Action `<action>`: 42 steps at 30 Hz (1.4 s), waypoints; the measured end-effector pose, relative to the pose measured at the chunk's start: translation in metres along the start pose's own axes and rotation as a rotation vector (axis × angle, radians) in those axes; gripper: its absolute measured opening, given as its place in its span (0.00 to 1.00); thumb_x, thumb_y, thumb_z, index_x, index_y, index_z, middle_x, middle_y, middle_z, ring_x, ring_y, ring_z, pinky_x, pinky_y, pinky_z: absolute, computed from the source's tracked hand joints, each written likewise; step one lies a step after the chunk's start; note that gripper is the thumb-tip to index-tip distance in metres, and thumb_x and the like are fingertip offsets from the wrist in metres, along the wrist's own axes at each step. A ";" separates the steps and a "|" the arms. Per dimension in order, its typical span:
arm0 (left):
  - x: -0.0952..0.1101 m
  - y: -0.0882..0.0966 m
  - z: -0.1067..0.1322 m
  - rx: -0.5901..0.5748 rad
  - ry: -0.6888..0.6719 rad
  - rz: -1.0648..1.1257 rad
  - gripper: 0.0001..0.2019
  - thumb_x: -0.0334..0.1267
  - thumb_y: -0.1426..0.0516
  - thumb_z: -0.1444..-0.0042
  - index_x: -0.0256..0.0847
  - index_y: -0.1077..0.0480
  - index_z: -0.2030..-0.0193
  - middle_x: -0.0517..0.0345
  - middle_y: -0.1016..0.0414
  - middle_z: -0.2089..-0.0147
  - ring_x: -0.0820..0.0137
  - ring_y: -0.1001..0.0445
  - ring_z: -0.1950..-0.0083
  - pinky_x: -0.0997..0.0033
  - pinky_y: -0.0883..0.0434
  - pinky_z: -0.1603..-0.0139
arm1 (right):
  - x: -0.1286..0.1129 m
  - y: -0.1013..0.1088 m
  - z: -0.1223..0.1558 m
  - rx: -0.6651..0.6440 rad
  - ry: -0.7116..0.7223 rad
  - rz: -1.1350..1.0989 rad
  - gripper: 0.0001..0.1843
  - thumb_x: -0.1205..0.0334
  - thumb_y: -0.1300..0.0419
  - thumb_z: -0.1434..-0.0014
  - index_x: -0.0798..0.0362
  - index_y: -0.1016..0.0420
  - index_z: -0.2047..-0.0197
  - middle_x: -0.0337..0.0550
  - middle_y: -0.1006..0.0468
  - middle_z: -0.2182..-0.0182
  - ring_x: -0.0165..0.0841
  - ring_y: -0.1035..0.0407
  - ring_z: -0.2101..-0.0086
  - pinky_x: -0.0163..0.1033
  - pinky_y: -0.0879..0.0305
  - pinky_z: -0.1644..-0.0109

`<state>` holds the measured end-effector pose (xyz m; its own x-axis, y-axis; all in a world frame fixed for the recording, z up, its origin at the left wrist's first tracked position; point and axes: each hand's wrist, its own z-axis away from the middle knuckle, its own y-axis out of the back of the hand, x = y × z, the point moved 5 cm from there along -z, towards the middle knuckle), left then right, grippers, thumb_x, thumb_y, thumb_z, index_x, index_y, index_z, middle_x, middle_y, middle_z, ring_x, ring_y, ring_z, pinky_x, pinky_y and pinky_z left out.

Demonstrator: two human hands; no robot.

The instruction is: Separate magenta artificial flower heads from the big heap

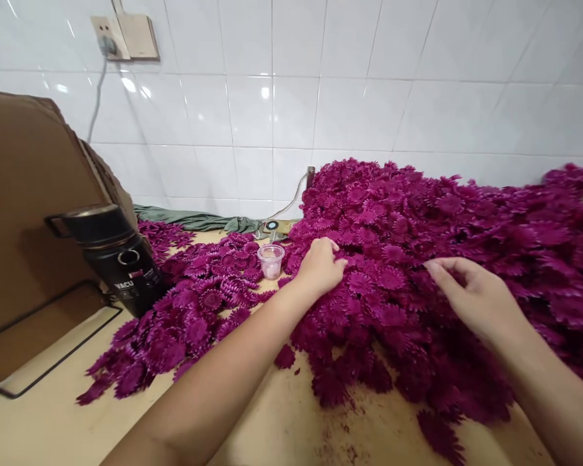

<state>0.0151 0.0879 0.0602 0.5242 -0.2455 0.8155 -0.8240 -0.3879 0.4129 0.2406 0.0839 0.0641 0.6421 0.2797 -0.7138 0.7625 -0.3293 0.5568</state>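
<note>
A big heap of magenta artificial flower heads (359, 285), thin and frilly-edged, fills the middle and right of the table. Over its left part reaches my left hand (320, 266), back upward, thumb and forefinger apart at the petals; its other fingers are partly hidden. Farther right, my right hand (473, 294) is above the heap, with thumb and forefinger pressed together in a pinch. Whatever lies between those fingertips, if anything, is too small to make out. Just left of my left hand stands a small clear plastic cup (271, 261) with something pale inside.
A smaller pile of magenta flower heads (199, 310) lies to the left. Beside it a black vacuum flask (119, 259) leans near a cardboard box (34, 226) and a black wire stand (58, 359). Green cloth (194, 220) lies along the tiled wall (252, 110).
</note>
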 end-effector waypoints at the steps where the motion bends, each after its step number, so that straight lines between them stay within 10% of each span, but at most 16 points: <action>1: 0.002 0.002 0.005 -0.022 -0.028 -0.034 0.09 0.25 0.42 0.58 0.39 0.36 0.70 0.49 0.30 0.59 0.61 0.29 0.54 0.64 0.37 0.51 | 0.000 0.002 -0.009 0.035 0.054 0.088 0.07 0.57 0.44 0.54 0.51 0.31 0.72 0.47 0.28 0.74 0.37 0.34 0.72 0.45 0.38 0.65; 7: 0.003 0.047 0.043 -0.286 -0.238 -0.550 0.13 0.29 0.52 0.47 0.42 0.29 0.61 0.56 0.25 0.58 0.66 0.28 0.56 0.64 0.33 0.52 | -0.028 -0.013 0.011 0.196 0.611 0.286 0.10 0.60 0.46 0.48 0.53 0.28 0.64 0.52 0.26 0.63 0.44 0.35 0.58 0.54 0.43 0.52; 13: -0.057 0.109 0.072 -0.314 -0.094 -0.882 0.14 0.36 0.53 0.45 0.42 0.27 0.61 0.54 0.24 0.58 0.63 0.27 0.56 0.65 0.32 0.53 | -0.070 -0.090 0.116 -0.267 0.867 0.162 0.06 0.67 0.46 0.44 0.56 0.28 0.65 0.47 0.26 0.68 0.37 0.36 0.64 0.45 0.38 0.57; 20: -0.087 0.109 0.063 -0.271 -0.083 -1.067 0.15 0.38 0.50 0.45 0.38 0.29 0.55 0.47 0.28 0.51 0.60 0.32 0.48 0.63 0.37 0.47 | -0.095 -0.166 0.152 -0.606 0.963 0.540 0.06 0.74 0.44 0.49 0.60 0.26 0.68 0.52 0.27 0.70 0.39 0.36 0.67 0.44 0.39 0.65; 28: -0.094 0.102 0.048 -0.314 0.023 -1.134 0.21 0.46 0.52 0.45 0.39 0.33 0.48 0.45 0.29 0.51 0.56 0.31 0.50 0.57 0.36 0.54 | -0.077 -0.132 0.122 -0.529 0.805 0.362 0.07 0.72 0.44 0.48 0.58 0.26 0.67 0.52 0.29 0.65 0.41 0.40 0.61 0.48 0.37 0.58; 37: -0.089 0.091 0.030 -0.342 0.037 -1.135 0.12 0.37 0.49 0.51 0.41 0.25 0.68 0.47 0.26 0.58 0.55 0.29 0.54 0.58 0.36 0.57 | -0.085 -0.083 0.132 -0.202 0.729 -0.018 0.08 0.71 0.48 0.44 0.55 0.28 0.64 0.49 0.30 0.62 0.39 0.41 0.57 0.48 0.37 0.54; 42: -0.082 0.117 0.020 -0.175 0.089 -1.098 0.13 0.37 0.54 0.47 0.41 0.28 0.65 0.49 0.23 0.60 0.58 0.27 0.57 0.62 0.36 0.58 | -0.085 -0.071 0.137 -0.182 0.703 -0.109 0.08 0.71 0.48 0.44 0.54 0.29 0.64 0.47 0.29 0.64 0.37 0.39 0.58 0.46 0.36 0.54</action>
<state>-0.1201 0.0451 0.0338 0.9752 0.2211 -0.0043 0.0547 -0.2226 0.9734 0.1205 -0.0401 0.0271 0.4141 0.8351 -0.3621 0.7872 -0.1287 0.6032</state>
